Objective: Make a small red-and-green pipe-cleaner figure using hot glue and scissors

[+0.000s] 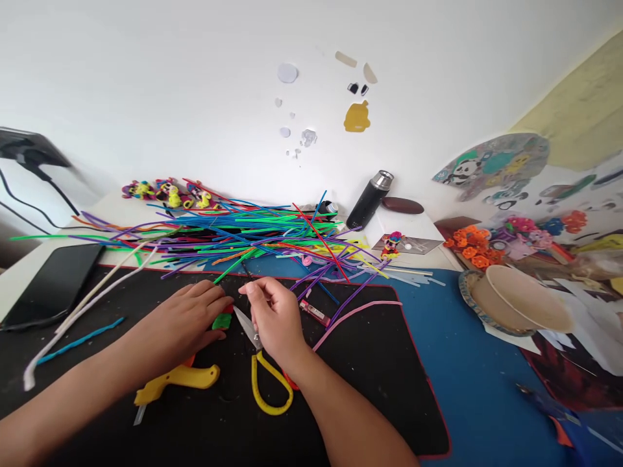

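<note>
My left hand is curled low over the black mat, its fingers and thumb closed around a small green and red fuzzy piece. Just right of it, my right hand pinches a thin dark strand that points up and away. Partly under the right hand lie scissors with yellow handles, their blades toward the left hand. A yellow glue gun rests below my left wrist, partly covered by the forearm.
A heap of coloured pipe cleaners spreads behind the mat. Finished fuzzy figures sit at the back left. A phone lies left; a black flask, a white box and a bowl stand right.
</note>
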Tool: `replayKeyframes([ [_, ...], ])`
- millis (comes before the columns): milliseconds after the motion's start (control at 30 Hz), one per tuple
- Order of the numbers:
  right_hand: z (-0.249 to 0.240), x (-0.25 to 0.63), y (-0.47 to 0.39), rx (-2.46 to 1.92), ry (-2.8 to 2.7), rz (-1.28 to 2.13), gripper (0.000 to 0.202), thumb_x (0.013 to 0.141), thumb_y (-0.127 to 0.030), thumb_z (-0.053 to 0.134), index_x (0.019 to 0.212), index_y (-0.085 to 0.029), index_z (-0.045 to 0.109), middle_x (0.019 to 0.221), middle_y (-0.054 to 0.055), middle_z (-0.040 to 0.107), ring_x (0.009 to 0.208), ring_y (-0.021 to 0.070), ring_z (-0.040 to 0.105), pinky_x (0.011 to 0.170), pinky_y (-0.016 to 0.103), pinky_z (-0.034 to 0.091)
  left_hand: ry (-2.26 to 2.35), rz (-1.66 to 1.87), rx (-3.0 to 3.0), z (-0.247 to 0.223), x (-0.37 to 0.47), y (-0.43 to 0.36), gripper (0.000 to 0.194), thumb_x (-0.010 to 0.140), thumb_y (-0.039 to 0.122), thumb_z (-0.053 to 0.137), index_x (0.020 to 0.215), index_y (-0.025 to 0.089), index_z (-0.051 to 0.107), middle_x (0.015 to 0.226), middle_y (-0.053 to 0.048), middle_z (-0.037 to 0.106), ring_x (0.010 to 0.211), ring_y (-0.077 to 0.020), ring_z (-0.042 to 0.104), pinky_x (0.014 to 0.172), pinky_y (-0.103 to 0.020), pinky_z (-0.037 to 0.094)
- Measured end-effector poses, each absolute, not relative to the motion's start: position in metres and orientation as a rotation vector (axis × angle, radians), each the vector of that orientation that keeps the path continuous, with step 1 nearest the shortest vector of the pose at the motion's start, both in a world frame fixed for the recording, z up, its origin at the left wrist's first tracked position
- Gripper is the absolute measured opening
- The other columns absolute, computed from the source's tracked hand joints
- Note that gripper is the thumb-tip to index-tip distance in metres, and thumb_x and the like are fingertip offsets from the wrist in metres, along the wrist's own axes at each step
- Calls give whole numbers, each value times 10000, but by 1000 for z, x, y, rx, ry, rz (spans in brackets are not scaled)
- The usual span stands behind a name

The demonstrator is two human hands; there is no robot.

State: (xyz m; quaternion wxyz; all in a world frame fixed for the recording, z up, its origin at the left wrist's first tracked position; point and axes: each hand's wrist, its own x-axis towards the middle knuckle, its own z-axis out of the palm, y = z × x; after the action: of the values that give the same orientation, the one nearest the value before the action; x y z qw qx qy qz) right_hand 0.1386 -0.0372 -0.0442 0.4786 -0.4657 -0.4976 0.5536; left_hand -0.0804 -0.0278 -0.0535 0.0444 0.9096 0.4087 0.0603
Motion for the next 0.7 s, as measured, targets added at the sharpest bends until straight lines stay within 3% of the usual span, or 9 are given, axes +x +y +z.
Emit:
replayKeyframes([
  [167, -45, 138, -39, -1185, -1281, 1294, 434, 1046, -614, 614, 989, -230, 806, 612, -22, 616, 614, 183, 616, 547, 262, 438, 1216, 221, 2738, -52, -79, -24, 217, 971, 298, 709, 1175, 253, 765, 1094, -89, 768, 1044, -332, 711, 967, -469, 547],
  [367, -42, 138, -40, -1134, -1380, 1181, 329, 1067, -470, 596, 970, -225, 793, 895, 44, 804, 804, 202, 741, 740, 291, 537, 1202, 239, 2759, -46, -77, -21, 165, 949, 271, 704, 1103, 237, 752, 990, -80, 738, 972, -328, 701, 916, -466, 556],
  [700, -41, 141, -41, -1081, -1397, 1164, 321, 1095, -437, 583, 978, -213, 781, 951, 70, 832, 822, 219, 757, 732, 302, 524, 1228, 107, 2805, -27, -67, -22, 283, 870, 154, 817, 1139, 194, 740, 1083, -106, 745, 1068, -342, 683, 984, -490, 543],
])
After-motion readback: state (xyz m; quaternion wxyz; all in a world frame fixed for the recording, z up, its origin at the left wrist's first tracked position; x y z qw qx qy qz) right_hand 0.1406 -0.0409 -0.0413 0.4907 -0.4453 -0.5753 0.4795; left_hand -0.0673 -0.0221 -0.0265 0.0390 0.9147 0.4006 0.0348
